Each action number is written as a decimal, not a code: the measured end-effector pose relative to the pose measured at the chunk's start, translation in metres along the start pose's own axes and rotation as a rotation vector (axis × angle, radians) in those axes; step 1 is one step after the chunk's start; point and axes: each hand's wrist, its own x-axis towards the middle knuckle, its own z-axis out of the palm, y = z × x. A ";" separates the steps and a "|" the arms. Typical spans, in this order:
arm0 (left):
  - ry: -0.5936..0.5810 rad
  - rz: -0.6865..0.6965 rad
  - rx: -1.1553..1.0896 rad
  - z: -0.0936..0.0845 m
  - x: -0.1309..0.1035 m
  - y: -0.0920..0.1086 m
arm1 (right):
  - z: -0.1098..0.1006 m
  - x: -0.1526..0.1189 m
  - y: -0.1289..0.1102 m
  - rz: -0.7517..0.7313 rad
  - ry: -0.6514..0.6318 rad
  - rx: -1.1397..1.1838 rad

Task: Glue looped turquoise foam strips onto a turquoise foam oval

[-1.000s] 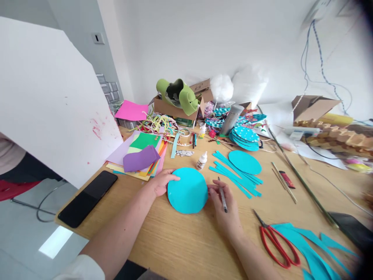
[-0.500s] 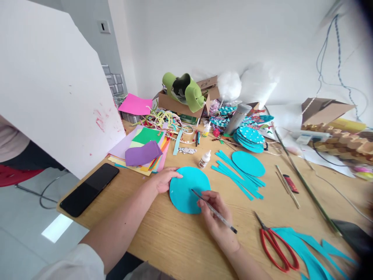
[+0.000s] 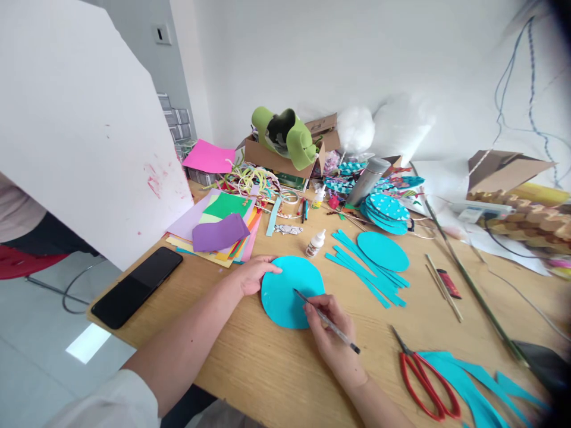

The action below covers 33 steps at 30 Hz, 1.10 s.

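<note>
Two hands show in the head view, with one blue disc [image 3: 285,306] lying flat on the wooden counter [image 3: 250,368] between them. The left hand [image 3: 250,278] pinches the disc's upper-left edge, thumb on top; the right hand [image 3: 332,330] has its fingers closed round a pen [image 3: 334,327] just beyond the lower-right edge. From the right hand the disc lies ahead and to the left; being round, it has no long axis, but the pen's runs slantwise, its tip over the disc's middle and its dark end towards the wearer's right. The left hand is nearer the disc, touching it; whether the tip touches cannot be told. Beyond the disc stands a glue bottle [image 3: 316,244], with blue strips [image 3: 361,273] and a second disc [image 3: 382,251] to its right. Red-handled scissors [image 3: 426,380] rest beside the right forearm, a phone [image 3: 138,288] near the counter's left edge. A pale wall [image 3: 312,53] closes the room behind, and a white board [image 3: 80,131] leans at left, partly hiding a seated person [image 3: 20,217].
</note>
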 end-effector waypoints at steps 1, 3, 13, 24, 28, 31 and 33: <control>-0.002 0.001 0.001 0.000 0.000 0.000 | 0.000 0.000 0.000 0.001 -0.006 0.002; -0.001 0.003 0.003 0.000 0.000 -0.001 | 0.000 0.000 0.001 0.009 -0.012 0.004; 0.012 0.013 0.008 0.002 0.000 0.000 | 0.001 0.001 0.001 0.023 -0.015 -0.015; -0.002 0.017 0.019 0.001 0.000 -0.001 | 0.000 0.000 0.000 0.028 -0.037 0.000; 0.003 0.019 0.014 0.002 -0.001 0.000 | 0.000 0.001 0.000 0.026 -0.033 -0.005; 0.005 0.018 0.013 0.003 -0.001 0.001 | 0.000 0.001 0.001 0.022 -0.040 -0.012; 0.006 0.018 0.014 0.003 -0.001 0.001 | 0.000 0.000 0.001 0.019 -0.040 -0.015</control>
